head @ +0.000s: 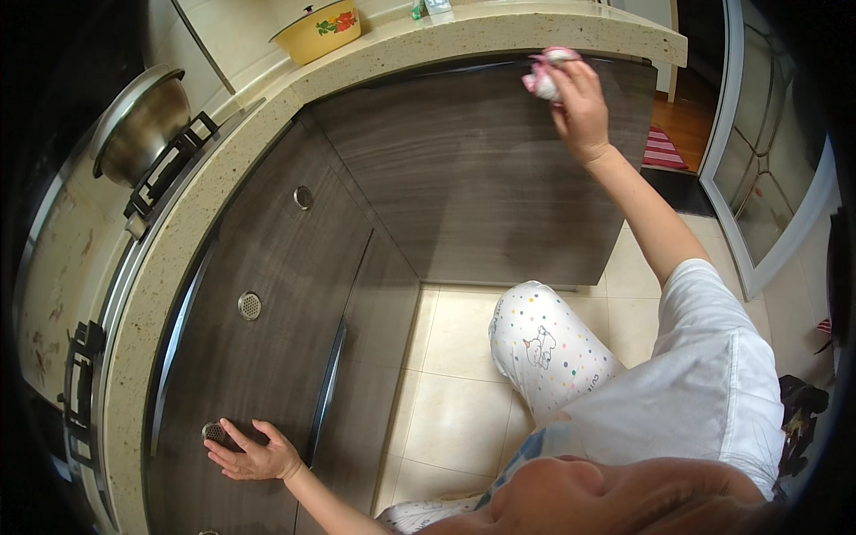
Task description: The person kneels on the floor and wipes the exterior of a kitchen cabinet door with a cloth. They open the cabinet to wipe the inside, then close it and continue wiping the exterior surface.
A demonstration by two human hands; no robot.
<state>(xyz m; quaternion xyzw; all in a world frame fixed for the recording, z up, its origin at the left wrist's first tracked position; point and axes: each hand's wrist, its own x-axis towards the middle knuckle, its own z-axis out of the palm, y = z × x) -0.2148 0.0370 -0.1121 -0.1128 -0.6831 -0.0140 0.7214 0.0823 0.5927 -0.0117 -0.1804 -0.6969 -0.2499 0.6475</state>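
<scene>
My right hand (582, 110) grips a crumpled pink-and-white cloth (550, 83) at the top of a dark wood-grain cabinet panel (508, 167), just under the speckled stone countertop (508, 35). At lower left, my left hand (257, 455) rests with its fingers spread on the adjoining dark cabinet front (267, 374). Its fingertips touch or lie right beside a round perforated metal vent (212, 433). More such vents, including one in the middle (249, 305) and an upper one (303, 197), run along this front.
A stainless steel pot (147, 134) stands on the gas hob's pan support (170, 160). On the counter sits a yellow enamel basin (319, 32) with a flower print. A glass-paned door (762, 154) stands at the right, near a striped mat (663, 148). My bent knee (535, 334) is above the tiled floor (455, 408).
</scene>
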